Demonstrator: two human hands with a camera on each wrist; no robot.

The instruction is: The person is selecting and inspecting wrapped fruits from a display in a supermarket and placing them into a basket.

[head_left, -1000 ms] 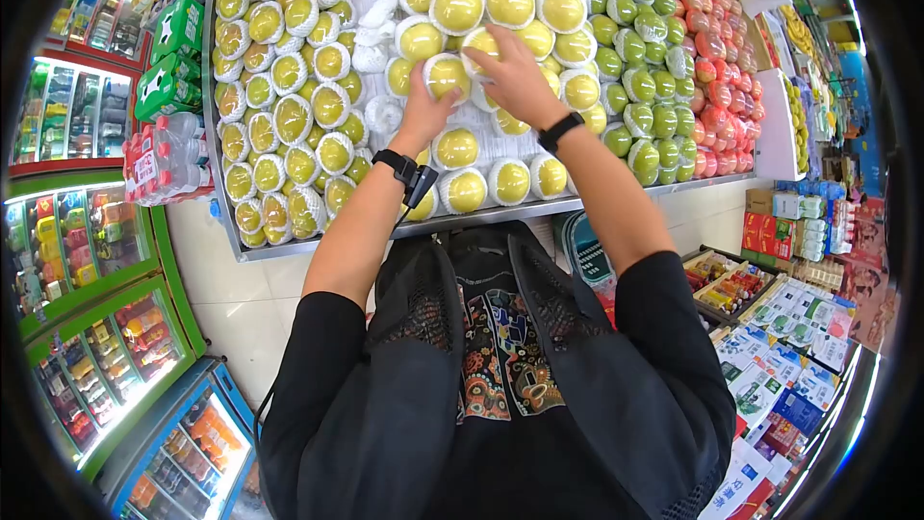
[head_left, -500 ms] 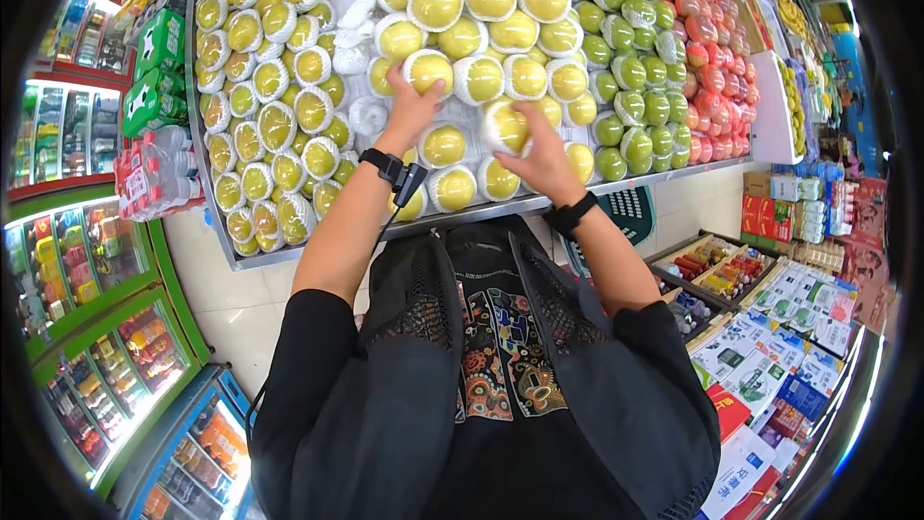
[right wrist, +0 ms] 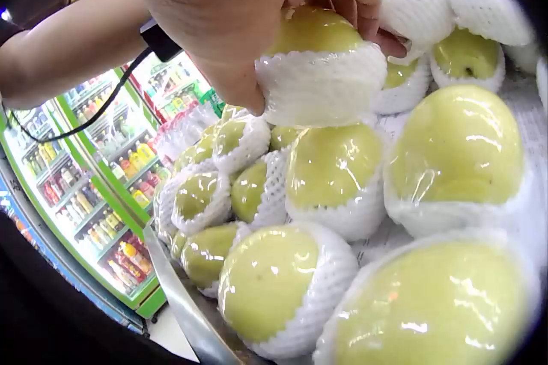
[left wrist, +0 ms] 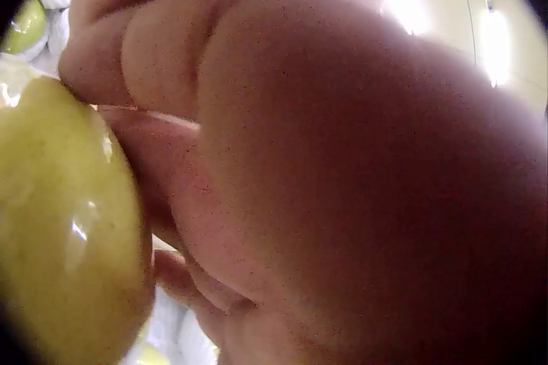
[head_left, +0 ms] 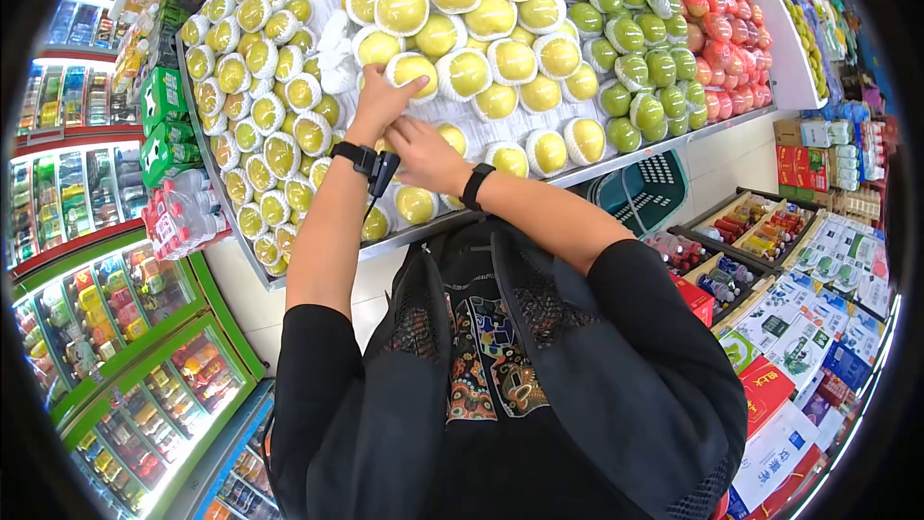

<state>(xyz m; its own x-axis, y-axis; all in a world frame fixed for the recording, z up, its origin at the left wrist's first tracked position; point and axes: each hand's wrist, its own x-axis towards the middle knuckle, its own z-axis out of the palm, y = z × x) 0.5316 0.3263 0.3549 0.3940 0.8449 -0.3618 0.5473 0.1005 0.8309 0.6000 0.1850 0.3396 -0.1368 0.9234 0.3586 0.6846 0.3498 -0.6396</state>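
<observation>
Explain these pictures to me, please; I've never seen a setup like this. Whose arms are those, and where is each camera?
There is no machine: a person works with two bare hands. The wide picture comes from a camera on the head, looking forward and down. The two close-ups come from cameras on the wrists, one each.

On the metal-edged stall lie rows of fruit: yellow-green ones in white foam nets, green ones and pinkish-red ones.

The left hand has its grip round a netted yellow-green fruit. The right hand, close beside the left wrist, grips another netted fruit, clearest in its own wrist view.
</observation>
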